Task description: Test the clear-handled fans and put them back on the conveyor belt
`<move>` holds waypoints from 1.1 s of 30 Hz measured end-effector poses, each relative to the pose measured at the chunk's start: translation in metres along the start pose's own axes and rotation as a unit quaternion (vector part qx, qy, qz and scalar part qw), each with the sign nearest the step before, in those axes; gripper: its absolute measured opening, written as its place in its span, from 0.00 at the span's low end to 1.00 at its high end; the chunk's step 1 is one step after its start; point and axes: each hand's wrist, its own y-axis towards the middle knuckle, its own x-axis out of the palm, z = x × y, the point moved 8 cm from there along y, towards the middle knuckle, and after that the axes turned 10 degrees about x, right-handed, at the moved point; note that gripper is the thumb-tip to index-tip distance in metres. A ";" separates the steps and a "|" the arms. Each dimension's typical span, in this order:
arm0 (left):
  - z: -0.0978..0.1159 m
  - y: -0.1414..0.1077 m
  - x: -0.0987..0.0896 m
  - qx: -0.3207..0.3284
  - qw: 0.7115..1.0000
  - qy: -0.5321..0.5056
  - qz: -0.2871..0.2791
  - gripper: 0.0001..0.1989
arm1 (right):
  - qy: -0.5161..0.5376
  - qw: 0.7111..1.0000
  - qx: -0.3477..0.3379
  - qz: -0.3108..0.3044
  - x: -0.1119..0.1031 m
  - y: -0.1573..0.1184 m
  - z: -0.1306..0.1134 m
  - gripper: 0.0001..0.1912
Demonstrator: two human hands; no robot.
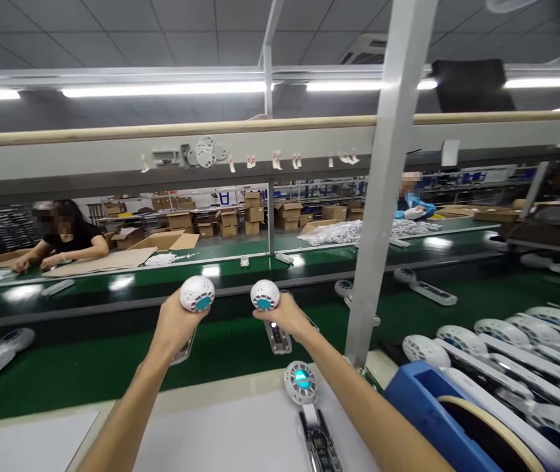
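Note:
My left hand (174, 328) is closed around a white handheld fan (197, 293), its round head turned up with a blue centre. Above the green belt, my right hand (287, 316) grips a second handheld fan (265, 295), also white with a blue centre. Below the right hand a clear-cased handle (279, 337) shows; I cannot tell whether it belongs to the held fan. On the white worktop under my right forearm lies another fan (302, 381), its centre glowing blue and its handle showing a circuit board.
Several fans (461, 342) lie in a row at the right, beside a blue tape dispenser (437, 419). A grey post (378, 196) rises right of my hands. More fans lie on the green belt (88, 347). Across it sit a person in black (78, 236) and one in blue (412, 206).

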 end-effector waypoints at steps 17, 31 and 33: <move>-0.117 -0.008 0.071 -0.096 0.970 0.170 -0.142 0.09 | -0.337 0.931 0.136 0.028 -0.010 0.016 0.067 0.19; -0.063 -0.009 0.052 -0.146 0.976 0.005 -0.164 0.12 | -0.091 0.971 0.191 -0.110 0.001 0.012 0.055 0.14; -0.030 -0.021 0.071 -0.146 0.963 -0.106 -0.202 0.21 | -0.043 0.982 0.122 -0.134 0.004 0.001 0.018 0.16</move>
